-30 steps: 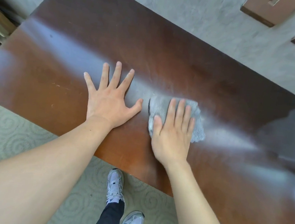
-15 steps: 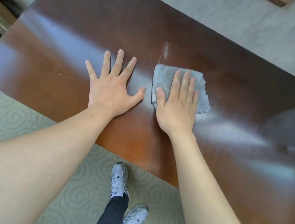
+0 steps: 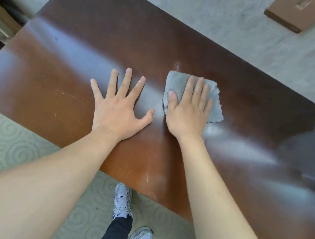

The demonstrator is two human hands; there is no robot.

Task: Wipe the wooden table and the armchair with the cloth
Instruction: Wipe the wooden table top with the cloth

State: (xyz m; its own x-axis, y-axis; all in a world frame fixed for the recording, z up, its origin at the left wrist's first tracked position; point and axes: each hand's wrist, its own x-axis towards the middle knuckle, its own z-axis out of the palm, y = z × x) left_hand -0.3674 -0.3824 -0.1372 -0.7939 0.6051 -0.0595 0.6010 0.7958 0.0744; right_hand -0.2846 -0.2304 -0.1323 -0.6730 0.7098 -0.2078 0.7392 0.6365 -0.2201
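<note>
Head view: right hand [image 3: 188,110] presses flat on the grey cloth [image 3: 213,103], fingers straight; unwiped surface [image 3: 196,47] lies ahead; left hand [image 3: 119,108] rests spread beside it.

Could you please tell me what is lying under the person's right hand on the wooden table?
A folded grey cloth lies under the right hand, flat fingers pressing it onto the wooden table. The cloth's middle and the wood beneath it are covered.

A glossy dark-brown wooden table [image 3: 205,47] stands on pale swirl-patterned carpet [image 3: 9,145]. On its middle lie a folded grey cloth [image 3: 176,81] and, to its left, a flat left hand [image 3: 119,108].
</note>
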